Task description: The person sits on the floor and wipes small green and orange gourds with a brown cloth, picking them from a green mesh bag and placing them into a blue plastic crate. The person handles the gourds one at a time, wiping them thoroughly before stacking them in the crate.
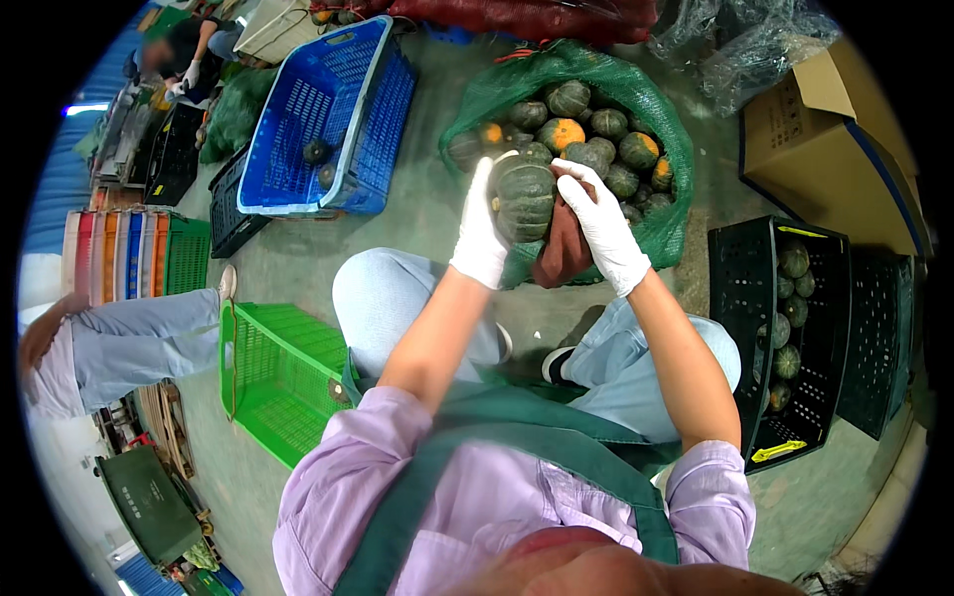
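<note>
The kabocha squash (525, 201) is in our left hand (481, 221) over the near edge of the green mesh sack (680, 214), fingers cupping it while our right hand (602, 224) grips a brown cloth (564, 248), and may drop if the white glove (477, 260) slips.

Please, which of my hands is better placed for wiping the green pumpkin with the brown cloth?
Probably the right hand: it holds the brown cloth close beside the green pumpkin. The left hand grips the pumpkin from its left side, so it seems better placed to steady it.
</note>
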